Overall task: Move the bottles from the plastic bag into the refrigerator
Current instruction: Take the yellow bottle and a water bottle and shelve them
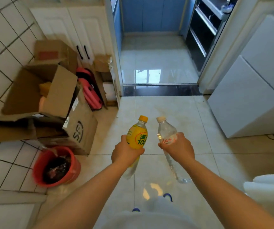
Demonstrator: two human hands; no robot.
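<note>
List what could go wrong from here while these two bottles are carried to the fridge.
1. Both hands are full: the left hand holds the yellow bottle, the right hand the clear bottle. The white refrigerator looks closed, so opening it may force an awkward one-handed juggle.
2. The glossy floor tiles could be slippery, and a dropped bottle may roll.
3. The red bucket and cardboard boxes crowd the left side.

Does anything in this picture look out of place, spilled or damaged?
Nothing looks spilled. Both bottles are capped: the left hand grips the yellow bottle, the right hand grips the clear bottle. The untidy spot is at the left wall: open cardboard boxes piled askew, with a red bucket beside them.
</note>
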